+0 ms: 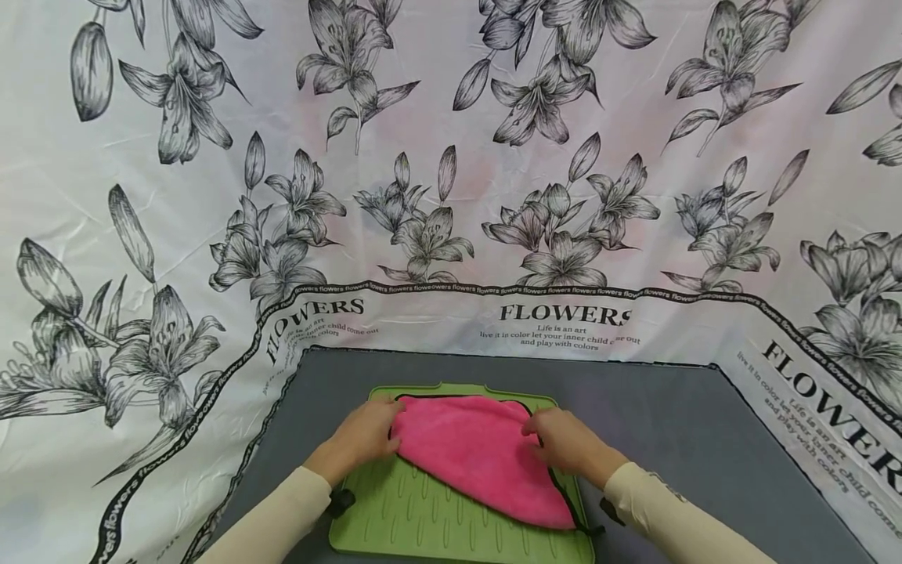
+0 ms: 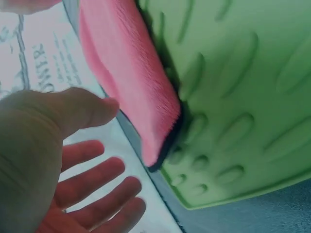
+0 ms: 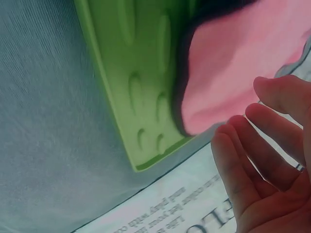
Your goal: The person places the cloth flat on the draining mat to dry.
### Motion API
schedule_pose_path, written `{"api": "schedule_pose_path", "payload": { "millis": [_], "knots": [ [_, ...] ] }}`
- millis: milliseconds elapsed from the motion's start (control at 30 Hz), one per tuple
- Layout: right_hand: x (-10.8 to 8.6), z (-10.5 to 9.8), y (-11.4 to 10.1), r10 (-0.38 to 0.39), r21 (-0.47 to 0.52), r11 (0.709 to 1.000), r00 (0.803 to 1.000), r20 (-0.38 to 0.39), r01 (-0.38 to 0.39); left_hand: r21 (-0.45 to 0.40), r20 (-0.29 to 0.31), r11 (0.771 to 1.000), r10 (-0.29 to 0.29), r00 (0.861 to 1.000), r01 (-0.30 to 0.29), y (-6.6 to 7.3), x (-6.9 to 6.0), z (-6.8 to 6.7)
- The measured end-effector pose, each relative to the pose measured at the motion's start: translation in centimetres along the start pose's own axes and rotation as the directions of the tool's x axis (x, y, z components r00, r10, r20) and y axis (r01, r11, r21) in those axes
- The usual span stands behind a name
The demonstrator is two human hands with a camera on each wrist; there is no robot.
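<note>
Cloth, pink and dark-edged, between a loose left hand and a loose right hand.

Neither hand seems to have a grip: the left's fingers are extended and apart, thumb at the cloth's edge, though I can't be sure it touches; the right's bend softly, thumb clear of them, pinching nothing. I'd judge that an uneven push from one side could skew or bunch the fabric, and its slanting near edge might drag on the ridges beneath. It lies between the two sets of fingertips, on a ridged green mat; beyond are a dark grey surface and a flower-printed sheet.
</note>
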State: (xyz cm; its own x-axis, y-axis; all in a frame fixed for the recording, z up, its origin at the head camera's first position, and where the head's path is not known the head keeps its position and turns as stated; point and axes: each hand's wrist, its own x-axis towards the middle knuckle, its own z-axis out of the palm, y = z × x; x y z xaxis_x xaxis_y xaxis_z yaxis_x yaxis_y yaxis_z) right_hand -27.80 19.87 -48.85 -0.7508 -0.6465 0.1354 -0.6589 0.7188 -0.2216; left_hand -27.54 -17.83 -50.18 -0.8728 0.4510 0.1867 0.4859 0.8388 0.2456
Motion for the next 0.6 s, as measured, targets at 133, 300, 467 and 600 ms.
{"api": "schedule_pose_path", "payload": {
  "millis": [133, 300, 467, 600],
  "knots": [
    [-1.5, -0.1, -1.2, -0.094, 0.003, 0.996, 0.996, 0.007, 0.094, -0.01, 0.042, 0.995, 0.1, 0.994, -0.099, 1.2, -0.8, -0.5],
    [-3.0, 0.0, -2.9, -0.167, 0.016, 0.986, 0.985, 0.049, 0.167, -0.004, 0.11, 0.974, 0.225, 0.968, -0.226, 2.9, -1.7, -0.5],
    [-3.9, 0.3, -4.2, -0.203, 0.008, 0.979, 0.974, 0.099, 0.203, -0.068, 0.202, 0.958, 0.288, 0.936, -0.28, 4.7, -2.1, -0.1],
    [-4.3, 0.9, -4.5, -0.2, -0.02, 0.979, 0.971, 0.129, 0.204, -0.068, 0.221, 0.95, 0.313, 0.924, -0.306, 5.5, -2.0, 0.8]
  ]
}}
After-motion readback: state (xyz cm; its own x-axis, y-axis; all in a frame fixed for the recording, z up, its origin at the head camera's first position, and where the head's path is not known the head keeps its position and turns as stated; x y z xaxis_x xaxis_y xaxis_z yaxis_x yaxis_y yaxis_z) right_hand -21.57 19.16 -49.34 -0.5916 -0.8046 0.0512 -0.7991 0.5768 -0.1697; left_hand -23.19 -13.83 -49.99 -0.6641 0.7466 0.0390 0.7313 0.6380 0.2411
